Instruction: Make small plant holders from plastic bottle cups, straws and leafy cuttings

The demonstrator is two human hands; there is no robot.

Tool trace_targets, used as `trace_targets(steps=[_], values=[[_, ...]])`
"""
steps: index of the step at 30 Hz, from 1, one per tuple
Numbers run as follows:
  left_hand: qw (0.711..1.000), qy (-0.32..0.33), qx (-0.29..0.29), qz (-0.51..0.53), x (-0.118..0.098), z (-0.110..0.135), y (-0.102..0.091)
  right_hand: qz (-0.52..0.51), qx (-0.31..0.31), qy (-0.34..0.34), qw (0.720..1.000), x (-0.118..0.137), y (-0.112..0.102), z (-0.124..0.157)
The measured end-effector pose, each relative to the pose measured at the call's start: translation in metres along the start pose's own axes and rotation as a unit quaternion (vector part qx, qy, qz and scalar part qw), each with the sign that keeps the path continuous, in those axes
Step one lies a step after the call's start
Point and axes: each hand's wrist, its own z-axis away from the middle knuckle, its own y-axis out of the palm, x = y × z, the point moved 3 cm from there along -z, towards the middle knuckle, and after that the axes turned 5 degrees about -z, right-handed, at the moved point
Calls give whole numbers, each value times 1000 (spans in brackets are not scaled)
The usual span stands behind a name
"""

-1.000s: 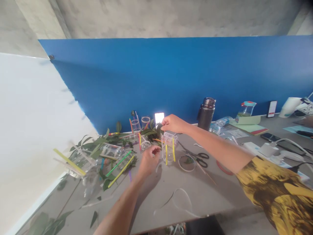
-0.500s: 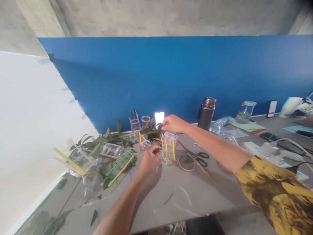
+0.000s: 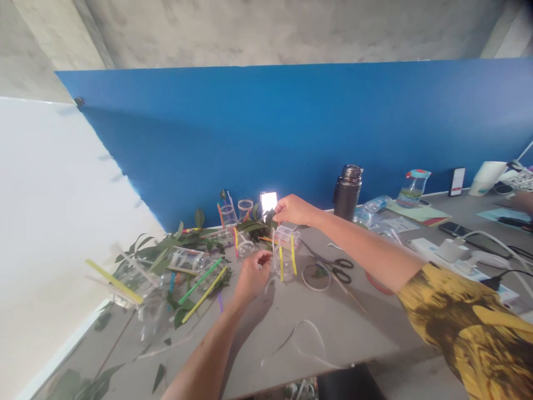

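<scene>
My right hand [image 3: 295, 209] is pinched shut on a dark green leaf [image 3: 270, 216] just above a clear plastic cup [image 3: 285, 253] that carries yellow straw pieces on its side. My left hand [image 3: 254, 272] is curled beside the cup's left side, fingers closed near its wall; I cannot make out whether they grip anything. Both hands are over the grey table [image 3: 375, 322], close to a pile of leafy twigs [image 3: 175, 244].
Clear cups with coloured straws [image 3: 200, 283] lie at the left among leaves. Scissors [image 3: 337, 266] and a plastic ring [image 3: 316, 276] lie right of the cup. A dark flask [image 3: 347, 191], a power strip [image 3: 458, 258] and phones stand farther right. Another person's hand [image 3: 522, 201] shows at the far right edge.
The view has shifted slightly left. Both hands stay where they were at the cup, the right one still pinching the leaf.
</scene>
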Motion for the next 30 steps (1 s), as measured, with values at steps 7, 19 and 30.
trace_targets(steps=[7, 19, 30], values=[[1000, 5, -1, -2, -2, 1, -1, -11, -2, 4, 1000, -10, 2, -4], [1000, 12, -20, 13, -5, 1, -1, 9, 1, 28, 1000, -4, 2, -2], [1000, 4, -23, 12, -6, 2, -3, 142, 25, 46, 989, 9, -1, 8]])
